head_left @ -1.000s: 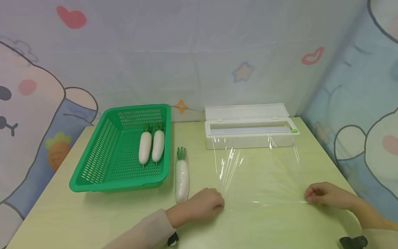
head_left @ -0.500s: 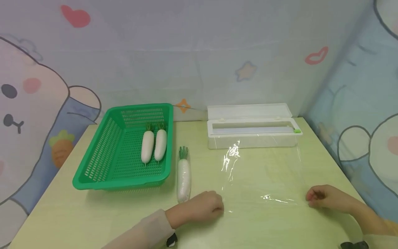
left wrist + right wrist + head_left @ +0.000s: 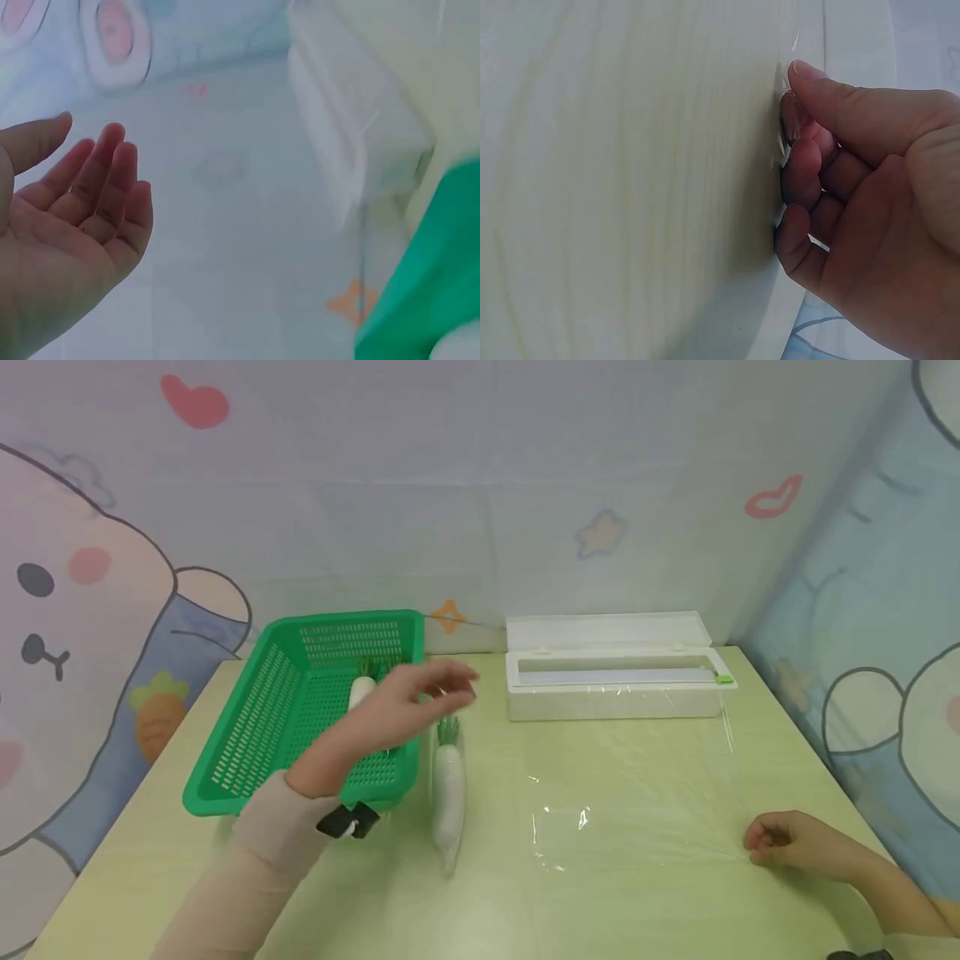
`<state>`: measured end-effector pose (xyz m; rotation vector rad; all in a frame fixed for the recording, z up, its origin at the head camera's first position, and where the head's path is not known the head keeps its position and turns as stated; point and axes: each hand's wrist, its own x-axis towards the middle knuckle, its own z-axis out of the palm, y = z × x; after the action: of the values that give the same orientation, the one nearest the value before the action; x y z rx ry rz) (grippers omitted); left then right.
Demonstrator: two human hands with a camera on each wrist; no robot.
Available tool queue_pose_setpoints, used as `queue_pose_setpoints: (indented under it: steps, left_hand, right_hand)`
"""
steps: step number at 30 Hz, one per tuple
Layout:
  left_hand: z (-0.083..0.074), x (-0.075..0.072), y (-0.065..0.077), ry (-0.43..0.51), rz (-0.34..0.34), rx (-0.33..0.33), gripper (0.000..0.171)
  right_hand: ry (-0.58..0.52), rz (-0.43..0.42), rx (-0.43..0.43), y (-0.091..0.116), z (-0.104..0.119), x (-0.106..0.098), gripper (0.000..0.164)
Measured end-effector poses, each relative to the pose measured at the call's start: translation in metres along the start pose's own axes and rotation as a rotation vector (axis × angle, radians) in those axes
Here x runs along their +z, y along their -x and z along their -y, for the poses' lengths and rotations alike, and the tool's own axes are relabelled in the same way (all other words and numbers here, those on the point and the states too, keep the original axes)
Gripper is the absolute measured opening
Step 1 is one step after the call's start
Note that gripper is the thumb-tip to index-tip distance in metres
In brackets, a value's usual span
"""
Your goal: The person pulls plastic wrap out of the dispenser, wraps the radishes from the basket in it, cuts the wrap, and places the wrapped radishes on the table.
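My left hand (image 3: 408, 706) is raised over the right side of the green basket (image 3: 245, 727), holding nothing. In the left wrist view the fingers of that hand (image 3: 90, 217) are loosely bent and apart from the thumb. Behind it a white radish (image 3: 362, 688) shows in the basket; another is mostly hidden, with only its leaves peeking out. Beside the basket lies a white radish wrapped in clear film (image 3: 448, 797). At right, my right hand (image 3: 808, 847) pinches a corner of the cling film (image 3: 630, 793) between thumb and forefinger, low over the table.
At the back stands a white cling film dispenser (image 3: 615, 703) with its lid up and a green slider (image 3: 723, 679) at the right end. The film runs from it toward the front. A patterned cloth backdrop (image 3: 480, 527) rises behind the table (image 3: 480, 910).
My left hand has left the film's near left corner and moved up and left to the basket. That side of the film lies looser. My right hand keeps its pinch.
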<state>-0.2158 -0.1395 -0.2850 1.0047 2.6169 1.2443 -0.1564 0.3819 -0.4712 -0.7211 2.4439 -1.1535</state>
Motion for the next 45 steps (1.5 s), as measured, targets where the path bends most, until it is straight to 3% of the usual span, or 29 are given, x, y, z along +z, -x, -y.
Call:
queue_pose_setpoints:
  steps: [5, 11, 19, 27, 31, 35, 45]
  left_hand:
    - [0.016, -0.05, -0.006, 0.03, -0.197, -0.133, 0.039]
    - [0.053, -0.071, -0.01, 0.038, -0.378, -0.201, 0.043]
    - [0.102, -0.079, -0.014, 0.049, -0.398, -0.379, 0.048]
    - [0.151, -0.081, -0.009, 0.09, -0.447, -0.538, 0.052]
    - [0.172, -0.078, -0.003, 0.067, -0.415, -0.586, 0.052]
    - [0.187, -0.073, 0.002, 0.032, -0.327, -0.622, 0.055]
    - [0.197, -0.066, -0.001, 0.023, -0.098, -0.68, 0.066]
  right_hand:
    - [0.002, 0.001, 0.003, 0.0, -0.002, 0.001, 0.006]
    - [-0.008, 0.0, 0.009, 0.0, -0.003, 0.003, 0.003]
    - [-0.007, -0.013, 0.018, 0.003, -0.003, 0.003, 0.008]
    - [-0.012, -0.029, 0.02, 0.003, -0.004, 0.004, 0.005]
    - [-0.019, -0.029, 0.031, 0.004, -0.004, 0.004, 0.003]
    - [-0.022, -0.03, 0.029, 0.003, -0.004, 0.004, 0.003]
    - [-0.041, -0.034, 0.038, 0.004, -0.003, 0.001, 0.005]
